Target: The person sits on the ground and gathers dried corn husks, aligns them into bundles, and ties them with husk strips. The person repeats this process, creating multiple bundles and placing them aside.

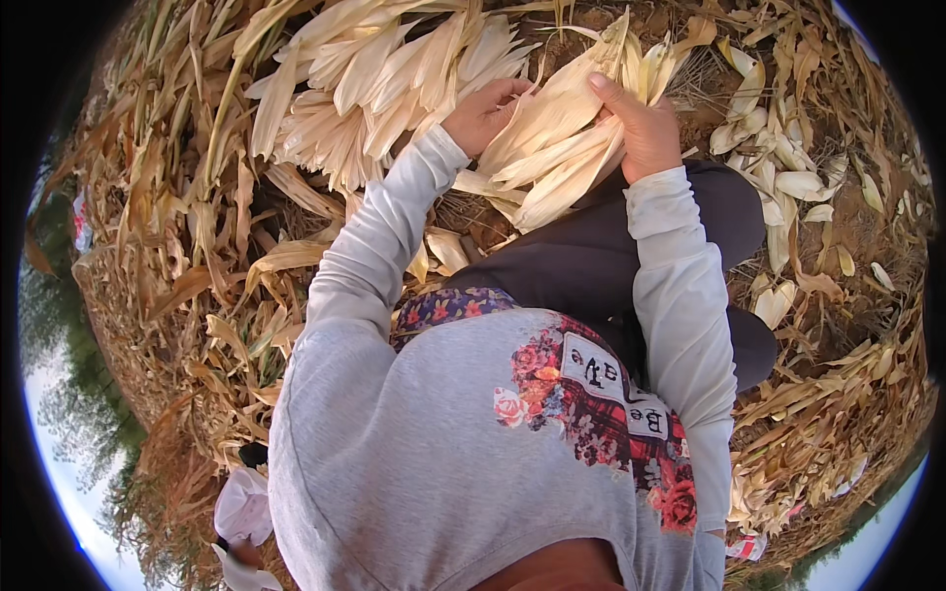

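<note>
Dry, pale corn husks (565,122) fan out in a layered bundle above my bent legs. My right hand (650,133) grips this bundle near its narrow upper end, thumb laid across the front. On the bundle's left side is my left hand (484,114), its fingers curled in at the husks' edge. Whether those fingers pinch a husk is hard to make out. A large pile of similar husks (392,81) lies just beyond my left hand, spread in overlapping fans. Under the held bundle, more loose husks (447,247) rest on the ground.
Dry corn stalks and leaves (207,192) cover the ground at left. Scattered husk pieces (802,185) lie on brown soil to the right. A whitish-pink item (244,506), possibly cloth or a bag, is at lower left. A red-and-white wrapper (746,547) sits at lower right.
</note>
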Action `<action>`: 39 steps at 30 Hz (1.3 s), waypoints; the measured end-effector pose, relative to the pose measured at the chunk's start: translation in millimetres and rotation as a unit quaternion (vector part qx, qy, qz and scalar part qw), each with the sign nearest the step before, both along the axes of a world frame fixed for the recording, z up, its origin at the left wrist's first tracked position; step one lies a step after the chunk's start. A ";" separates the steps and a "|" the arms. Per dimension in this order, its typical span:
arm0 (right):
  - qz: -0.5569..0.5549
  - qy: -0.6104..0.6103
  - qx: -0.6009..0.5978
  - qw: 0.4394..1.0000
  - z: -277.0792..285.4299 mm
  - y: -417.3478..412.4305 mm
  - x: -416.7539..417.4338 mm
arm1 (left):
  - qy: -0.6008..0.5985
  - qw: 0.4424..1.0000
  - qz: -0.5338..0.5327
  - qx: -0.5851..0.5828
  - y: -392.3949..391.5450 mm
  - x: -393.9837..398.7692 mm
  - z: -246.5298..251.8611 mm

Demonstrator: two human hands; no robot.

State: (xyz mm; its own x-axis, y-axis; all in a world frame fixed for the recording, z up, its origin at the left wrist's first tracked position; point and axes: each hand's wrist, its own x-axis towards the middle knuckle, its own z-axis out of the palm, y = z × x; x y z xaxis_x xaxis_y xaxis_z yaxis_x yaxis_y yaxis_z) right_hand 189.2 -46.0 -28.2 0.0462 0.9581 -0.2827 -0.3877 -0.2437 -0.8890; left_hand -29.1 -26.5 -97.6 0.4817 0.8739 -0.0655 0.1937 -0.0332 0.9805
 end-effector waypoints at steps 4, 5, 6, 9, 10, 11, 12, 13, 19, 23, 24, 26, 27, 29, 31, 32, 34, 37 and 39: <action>-0.037 -0.021 -0.002 0.999 -2.3 1.7 -1.5 | -0.139 0.990 0.007 0.032 3.4 -7.2 25.5; -0.040 -0.020 -0.001 0.999 0.0 0.6 -2.1 | -0.065 0.997 0.016 0.048 -2.0 -3.7 27.8; -0.044 -0.016 0.003 0.999 2.4 1.1 -4.3 | 0.012 0.997 0.024 0.066 -5.7 -2.1 31.6; -0.118 0.001 0.038 0.992 -0.2 1.8 -2.0 | -0.120 0.957 0.257 -0.056 -14.5 -1.3 8.0; -0.142 0.026 0.036 0.989 1.7 2.2 2.2 | -0.168 0.913 0.343 -0.146 -15.2 -12.3 -3.5; -0.175 0.039 0.046 0.983 4.7 2.6 4.5 | -0.213 0.850 0.423 -0.232 -17.1 -26.2 -19.3; -0.196 0.047 0.060 0.978 7.2 3.1 7.6 | 0.017 0.911 0.369 -0.182 -21.4 -48.2 -53.0; -0.215 0.055 0.073 0.972 8.1 3.4 10.4 | 0.246 0.915 0.295 -0.124 -34.9 -73.1 -90.8; -0.174 0.014 0.088 0.981 7.6 3.0 9.1 | 0.487 0.846 -0.174 -0.133 -82.3 -122.9 -143.8; -0.136 -0.018 0.070 0.988 0.2 2.6 9.4 | 0.419 0.894 0.130 -0.091 -19.2 -113.9 -139.8; -0.138 -0.011 0.062 0.988 0.9 3.8 6.6 | 0.421 0.887 0.185 -0.036 2.8 -119.4 -151.9; -0.138 -0.004 0.045 0.989 1.2 5.8 5.0 | 0.414 0.874 0.252 -0.039 48.8 -117.1 -159.4; -0.123 -0.005 0.027 0.992 1.4 6.0 5.4 | 0.436 0.857 0.273 -0.027 64.6 -118.1 -166.4; -0.092 -0.007 -0.010 0.996 -0.3 5.9 7.2 | 0.476 0.820 0.316 -0.004 90.4 -121.7 -180.6; -0.061 -0.027 -0.001 0.998 2.7 4.2 5.4 | 0.496 0.799 0.338 -0.046 104.7 -109.8 -181.6; -0.051 -0.051 -0.005 0.997 5.9 3.8 1.8 | 0.513 0.788 0.335 -0.060 108.3 -105.9 -181.7; -0.043 -0.087 -0.016 0.995 2.3 6.5 -1.0 | 0.534 0.783 0.310 -0.078 113.6 -107.3 -182.2; -0.017 -0.095 -0.042 0.994 1.9 11.0 -0.1 | 0.505 0.814 0.284 -0.051 114.1 -118.7 -179.5; 0.001 -0.095 -0.033 0.995 -5.3 16.1 -0.2 | 0.442 0.833 0.331 0.029 105.2 -126.8 -163.9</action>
State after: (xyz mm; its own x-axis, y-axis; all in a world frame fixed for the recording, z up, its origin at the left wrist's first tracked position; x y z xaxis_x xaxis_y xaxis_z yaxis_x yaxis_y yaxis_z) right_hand 189.0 -29.9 -33.5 0.1023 0.9380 -0.3311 -0.2136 -0.3044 -0.9283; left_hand -155.9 78.7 -261.5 -0.3214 0.9429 -0.0879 0.8336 0.3257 0.4461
